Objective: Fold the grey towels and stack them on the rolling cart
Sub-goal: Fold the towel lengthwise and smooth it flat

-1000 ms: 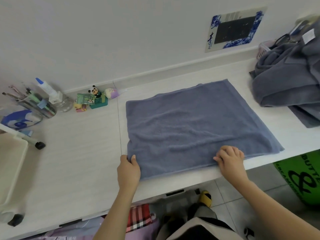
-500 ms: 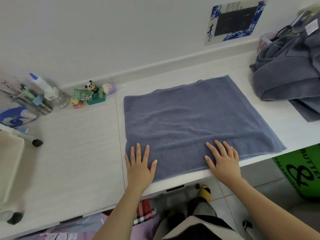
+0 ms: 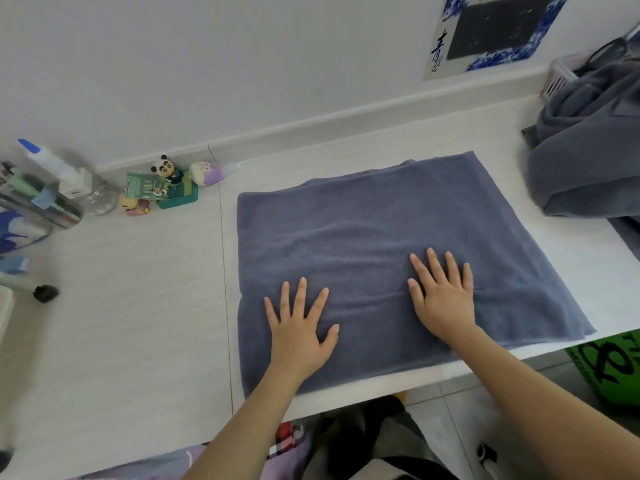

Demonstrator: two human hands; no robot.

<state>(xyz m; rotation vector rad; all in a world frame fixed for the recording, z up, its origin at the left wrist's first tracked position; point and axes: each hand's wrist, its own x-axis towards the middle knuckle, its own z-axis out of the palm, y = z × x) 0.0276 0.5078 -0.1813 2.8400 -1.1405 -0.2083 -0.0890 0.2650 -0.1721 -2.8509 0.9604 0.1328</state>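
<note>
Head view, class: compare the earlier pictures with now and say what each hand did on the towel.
Left hand and right hand let go of the flat grey terry towel's near edge, opened flat, and slid forward, smoothing it. Towel and crumpled grey towel pile stayed put.

towel (image 3: 398, 237) lies on the table (image 3: 121, 323); towel pile (image 3: 588, 150) at its 2 o'clock, figurines (image 3: 166, 185) at 10 o'clock.

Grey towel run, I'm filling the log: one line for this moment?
stage: smoothing | flat grey terry towel: spread on white table | left hand: flat on towel | right hand: flat on towel
</note>
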